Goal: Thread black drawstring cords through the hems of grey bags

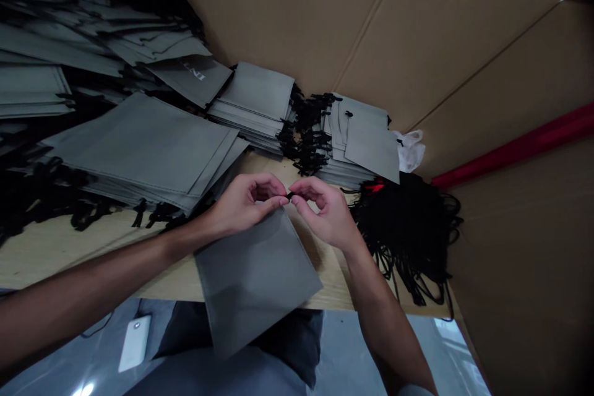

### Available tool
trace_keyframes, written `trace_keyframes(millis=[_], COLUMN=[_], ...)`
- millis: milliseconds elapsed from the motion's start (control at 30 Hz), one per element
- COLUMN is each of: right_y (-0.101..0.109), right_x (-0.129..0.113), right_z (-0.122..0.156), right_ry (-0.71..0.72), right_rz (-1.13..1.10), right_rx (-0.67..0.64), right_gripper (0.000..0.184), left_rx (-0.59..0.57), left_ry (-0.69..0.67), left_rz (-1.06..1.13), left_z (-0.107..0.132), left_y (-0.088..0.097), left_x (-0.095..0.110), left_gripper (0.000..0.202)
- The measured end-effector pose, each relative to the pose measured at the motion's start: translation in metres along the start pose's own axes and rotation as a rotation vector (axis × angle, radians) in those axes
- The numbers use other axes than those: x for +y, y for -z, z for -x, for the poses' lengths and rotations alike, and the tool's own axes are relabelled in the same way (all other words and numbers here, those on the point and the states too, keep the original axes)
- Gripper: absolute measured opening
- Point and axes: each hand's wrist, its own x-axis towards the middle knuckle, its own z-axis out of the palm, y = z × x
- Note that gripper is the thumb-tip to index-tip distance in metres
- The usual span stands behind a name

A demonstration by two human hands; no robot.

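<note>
above the grey pouch point(255, 272), left hand point(244, 201) and right hand point(325, 210) pinch its black cord point(289, 196)

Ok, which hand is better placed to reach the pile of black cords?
Probably the right hand: it sits next to the black cords, while the left hand is across the grey pouch. Both pinch a cord tip.

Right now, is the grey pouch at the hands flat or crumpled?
Flat: the grey pouch lies smooth, its lower part hanging past the table; no folds show.

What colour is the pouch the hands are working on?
Plain grey pouch; the pinched cord is black. Head view shows it best.
</note>
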Motion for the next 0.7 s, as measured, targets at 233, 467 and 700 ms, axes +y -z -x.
trace_keyframes(millis=[233,467,700], right_y=[0.003,0.010,0.009], right_x=[-0.003,-0.010,-0.010], right_z=[-0.001,-0.003,-0.002], right_ry=[0.033,0.145,0.086], right_rz=[0.062,0.193,0.215], right_rx=[0.006,-0.073,-0.039], right_gripper=[0.015,0.009,0.010], left_rx=[-0.036,-0.049,-0.199], left_ry=[-0.031,0.004,0.055], left_rz=[-0.032,0.086,-0.105], left_z=[0.002,0.001,0.000], left_y=[0.001,0.000,0.003], left_x=[0.000,-0.002,-0.005], left_gripper=[0.027,0.030,0.032])
